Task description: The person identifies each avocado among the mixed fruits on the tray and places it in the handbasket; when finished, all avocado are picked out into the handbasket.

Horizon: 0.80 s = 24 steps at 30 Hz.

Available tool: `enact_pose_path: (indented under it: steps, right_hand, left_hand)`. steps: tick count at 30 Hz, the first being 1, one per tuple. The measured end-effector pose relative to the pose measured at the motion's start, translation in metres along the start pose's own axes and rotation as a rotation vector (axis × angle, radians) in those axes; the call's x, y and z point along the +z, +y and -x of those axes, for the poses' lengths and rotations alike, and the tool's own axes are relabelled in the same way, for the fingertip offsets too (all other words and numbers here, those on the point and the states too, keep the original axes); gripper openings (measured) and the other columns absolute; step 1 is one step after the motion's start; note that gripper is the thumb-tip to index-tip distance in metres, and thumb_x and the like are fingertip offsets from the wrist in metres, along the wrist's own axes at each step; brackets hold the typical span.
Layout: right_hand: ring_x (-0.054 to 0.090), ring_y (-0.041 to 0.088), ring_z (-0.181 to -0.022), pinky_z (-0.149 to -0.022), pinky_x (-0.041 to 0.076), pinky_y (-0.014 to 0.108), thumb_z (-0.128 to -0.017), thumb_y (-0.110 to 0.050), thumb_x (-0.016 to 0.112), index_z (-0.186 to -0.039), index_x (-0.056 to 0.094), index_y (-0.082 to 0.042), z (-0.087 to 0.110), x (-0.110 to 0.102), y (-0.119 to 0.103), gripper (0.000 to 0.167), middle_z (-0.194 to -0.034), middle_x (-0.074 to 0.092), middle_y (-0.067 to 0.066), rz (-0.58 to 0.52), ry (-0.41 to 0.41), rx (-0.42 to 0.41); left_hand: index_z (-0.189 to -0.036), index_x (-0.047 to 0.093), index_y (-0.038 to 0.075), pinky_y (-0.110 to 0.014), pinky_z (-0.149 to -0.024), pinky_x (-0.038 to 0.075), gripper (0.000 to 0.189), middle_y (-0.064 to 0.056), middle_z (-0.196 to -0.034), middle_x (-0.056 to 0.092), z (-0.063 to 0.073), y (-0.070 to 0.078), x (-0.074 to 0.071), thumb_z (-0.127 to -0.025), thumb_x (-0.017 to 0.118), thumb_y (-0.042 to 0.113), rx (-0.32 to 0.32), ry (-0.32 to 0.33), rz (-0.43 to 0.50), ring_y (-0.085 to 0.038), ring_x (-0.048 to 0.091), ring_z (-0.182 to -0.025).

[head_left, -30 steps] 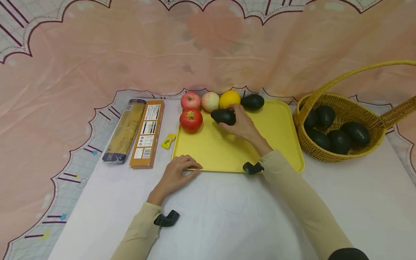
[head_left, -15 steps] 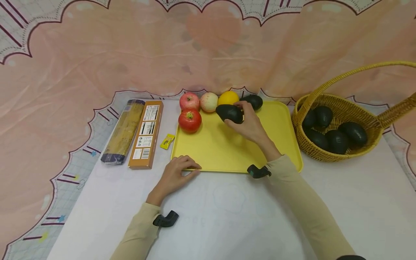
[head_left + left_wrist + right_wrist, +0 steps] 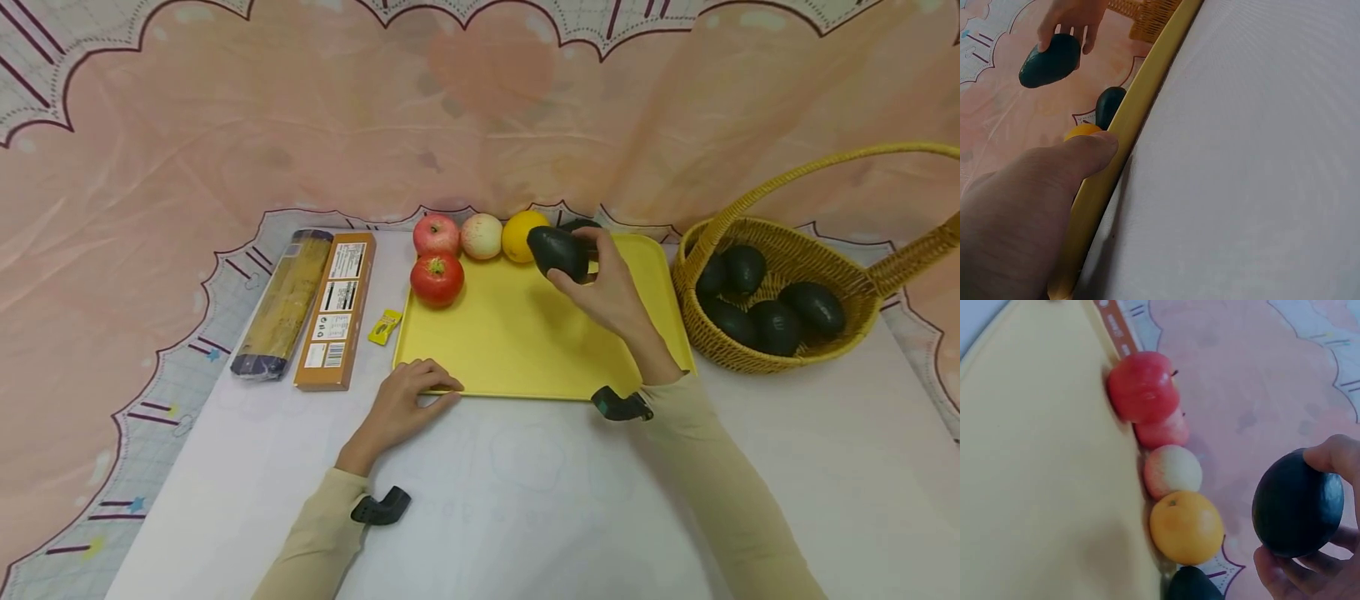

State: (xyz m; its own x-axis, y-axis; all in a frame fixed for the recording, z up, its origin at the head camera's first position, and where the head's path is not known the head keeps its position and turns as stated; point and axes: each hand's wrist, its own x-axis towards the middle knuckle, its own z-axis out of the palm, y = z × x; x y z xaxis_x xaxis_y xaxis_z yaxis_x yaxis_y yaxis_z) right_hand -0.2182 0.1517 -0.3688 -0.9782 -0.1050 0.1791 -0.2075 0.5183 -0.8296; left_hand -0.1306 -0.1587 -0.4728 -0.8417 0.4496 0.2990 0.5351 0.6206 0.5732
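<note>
A dark green avocado [image 3: 558, 253] is held up by my right hand [image 3: 611, 287], thumb on one side and fingers on the other. In the head view it overlaps a second avocado [image 3: 1109, 107] at the back of the yellow tray [image 3: 510, 358]. My left hand [image 3: 405, 404] holds the tray's near rim at its left part, with the thumb [image 3: 1100, 150] against the rim. Along the tray's back lie an orange [image 3: 1186, 528], a pale peach-like fruit [image 3: 481, 237] and a pink apple [image 3: 436, 234]. A red tomato-like fruit [image 3: 437, 280] sits in front of the apple.
A wicker basket [image 3: 693, 325] with a tall handle stands right of the tray, several avocados [image 3: 780, 327] inside. Left of the tray are a small yellow packet [image 3: 385, 327], an orange-brown box [image 3: 335, 312] and a long clear-wrapped pack [image 3: 283, 304]. A patterned cloth [image 3: 375, 125] hangs behind.
My right hand has lifted the avocado from in front of the orange and carried it rightward, now in front of the back avocado. The left hand stays on the tray rim.
</note>
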Motion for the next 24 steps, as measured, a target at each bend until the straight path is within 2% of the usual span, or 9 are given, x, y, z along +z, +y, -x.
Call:
enact_pose_path:
  steps: [8, 13, 18, 24]
  right_hand:
    - [0.047, 0.03, -0.122, -0.095, 0.045, 0.048, -0.083, -0.031, 0.071, -0.139, 0.034, -0.012, 0.011, -0.017, 0.005, 0.07, -0.14, 0.039, 0.011, -0.046, 0.035, 0.025]
    - [0.049, 0.029, -0.122, -0.095, 0.044, 0.047, -0.084, -0.034, 0.071, -0.138, 0.038, -0.012, 0.021, -0.028, 0.01, 0.068, -0.139, 0.042, 0.008, -0.047, 0.061, 0.02]
    - [0.048, 0.024, -0.121, -0.09, 0.044, 0.039, -0.084, -0.034, 0.07, -0.138, 0.041, -0.014, 0.029, -0.039, 0.014, 0.065, -0.136, 0.046, 0.006, -0.021, 0.085, 0.002]
    - [0.049, 0.023, -0.121, -0.087, 0.042, 0.021, -0.084, -0.029, 0.07, -0.139, 0.041, -0.016, 0.04, -0.051, 0.019, 0.063, -0.136, 0.048, 0.006, -0.013, 0.118, -0.001]
  left_hand:
    - [-0.094, 0.072, 0.027, -0.029, -0.078, 0.042, 0.012, 0.014, -0.09, 0.063, 0.0, 0.001, 0.0, -0.082, 0.074, 0.027, -0.001, -0.003, -0.002, -0.004, 0.055, -0.087]
    - [-0.094, 0.072, 0.027, -0.029, -0.079, 0.042, 0.011, 0.014, -0.09, 0.063, 0.0, 0.002, -0.001, -0.082, 0.073, 0.027, 0.001, -0.003, -0.007, -0.004, 0.055, -0.087]
    - [-0.094, 0.072, 0.027, -0.028, -0.078, 0.042, 0.012, 0.014, -0.09, 0.063, 0.0, 0.002, -0.001, -0.082, 0.073, 0.028, 0.006, 0.003, -0.006, -0.004, 0.055, -0.087]
    - [-0.094, 0.072, 0.027, -0.028, -0.077, 0.042, 0.012, 0.015, -0.09, 0.063, 0.0, 0.001, 0.0, -0.082, 0.073, 0.028, 0.001, 0.0, -0.005, -0.004, 0.054, -0.086]
